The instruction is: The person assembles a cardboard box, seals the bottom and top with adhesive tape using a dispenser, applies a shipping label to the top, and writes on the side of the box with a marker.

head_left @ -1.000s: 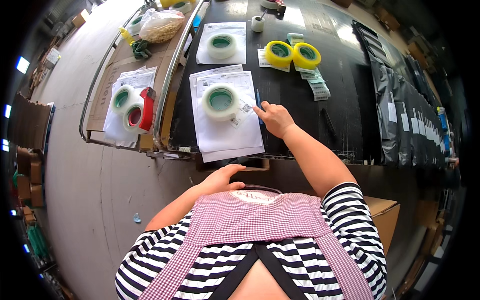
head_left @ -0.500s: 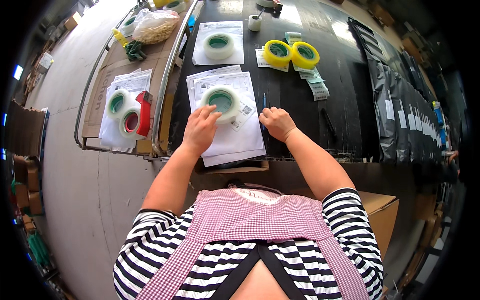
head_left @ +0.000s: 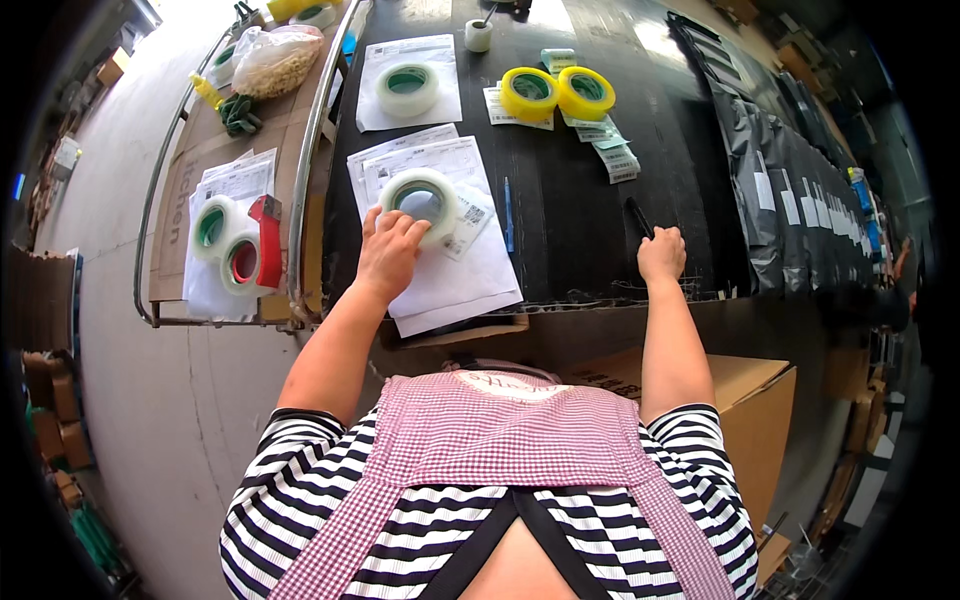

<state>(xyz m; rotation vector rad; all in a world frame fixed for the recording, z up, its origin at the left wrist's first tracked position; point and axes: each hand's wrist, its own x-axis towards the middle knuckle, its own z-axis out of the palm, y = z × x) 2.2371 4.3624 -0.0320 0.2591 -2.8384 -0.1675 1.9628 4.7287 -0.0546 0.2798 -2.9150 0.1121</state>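
Head view shows left hand (head_left: 391,257) touching tape roll (head_left: 447,203) beside code-printed label (head_left: 467,226).

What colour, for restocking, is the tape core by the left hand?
The tape core is green: head view.

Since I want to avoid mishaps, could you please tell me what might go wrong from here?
The papers overhang the front edge of the table, so they might slip if the left hand drags the tape roll lying on them. The blue pen, loose beside them, could be knocked aside. The black pen at the right hand might roll if fumbled.
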